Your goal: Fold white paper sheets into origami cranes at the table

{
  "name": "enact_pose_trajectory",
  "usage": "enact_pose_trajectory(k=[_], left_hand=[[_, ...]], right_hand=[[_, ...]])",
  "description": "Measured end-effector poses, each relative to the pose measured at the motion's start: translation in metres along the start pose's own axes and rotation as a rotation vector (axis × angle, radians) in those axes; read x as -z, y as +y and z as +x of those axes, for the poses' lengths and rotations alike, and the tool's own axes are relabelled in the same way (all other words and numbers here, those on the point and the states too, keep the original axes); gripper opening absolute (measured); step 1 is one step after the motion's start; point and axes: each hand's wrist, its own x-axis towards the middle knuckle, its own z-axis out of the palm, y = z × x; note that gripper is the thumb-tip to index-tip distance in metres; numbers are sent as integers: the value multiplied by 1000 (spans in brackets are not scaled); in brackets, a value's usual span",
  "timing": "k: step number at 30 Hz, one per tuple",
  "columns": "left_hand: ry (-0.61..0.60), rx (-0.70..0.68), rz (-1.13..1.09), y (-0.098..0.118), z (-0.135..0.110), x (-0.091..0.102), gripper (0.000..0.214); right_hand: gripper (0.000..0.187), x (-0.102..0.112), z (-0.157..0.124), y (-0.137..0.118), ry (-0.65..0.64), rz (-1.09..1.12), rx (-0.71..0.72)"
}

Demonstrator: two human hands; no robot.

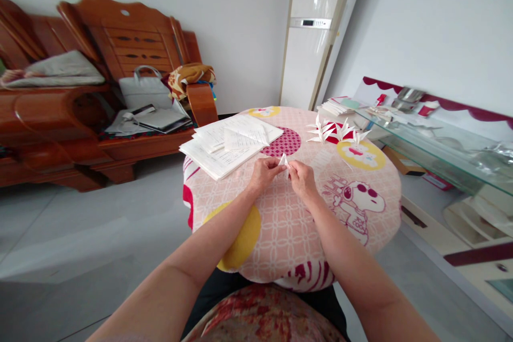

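Note:
Between my two hands, above the middle of the cloth-covered round table, is a small piece of folded white paper [284,160] with a pointed tip upward. My left hand [265,173] pinches its left side between thumb and fingers. From the right, the fingers of my right hand [301,175] are closed on the other side of it. Its lower part is hidden by my fingers. Several folded white paper cranes [320,131] stand in a group at the table's back right. To the left of my hands lies a stack of written paper sheets [218,163].
A pink patterned cloth [288,224] covers the table. At its right stands a glass-topped cabinet [441,144] with cups and papers on it. A wooden sofa [124,37] holding bags and papers is at the left. Behind the table rises a tall white air conditioner [306,59].

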Motion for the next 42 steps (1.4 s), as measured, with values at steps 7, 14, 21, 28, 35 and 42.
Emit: enact_pose_trajectory(k=[7, 14, 21, 28, 35, 42], left_hand=[[13, 14, -2, -1, 1, 2, 29], [-35, 26, 80, -3, 0, 3, 29], [-47, 29, 74, -1, 0, 4, 31], [-96, 59, 83, 0, 0, 5, 31], [-73, 67, 3, 2, 1, 4, 34], [-13, 152, -185, 5, 1, 2, 27]], right_hand=[[33, -1, 0, 3, -13, 261, -144], [30, -1, 0, 9, -1, 249, -178], [29, -1, 0, 11, 9, 193, -105], [31, 1, 0, 9, 12, 168, -49], [35, 7, -1, -1, -23, 189, -24], [26, 3, -1, 0, 101, 422, -132]])
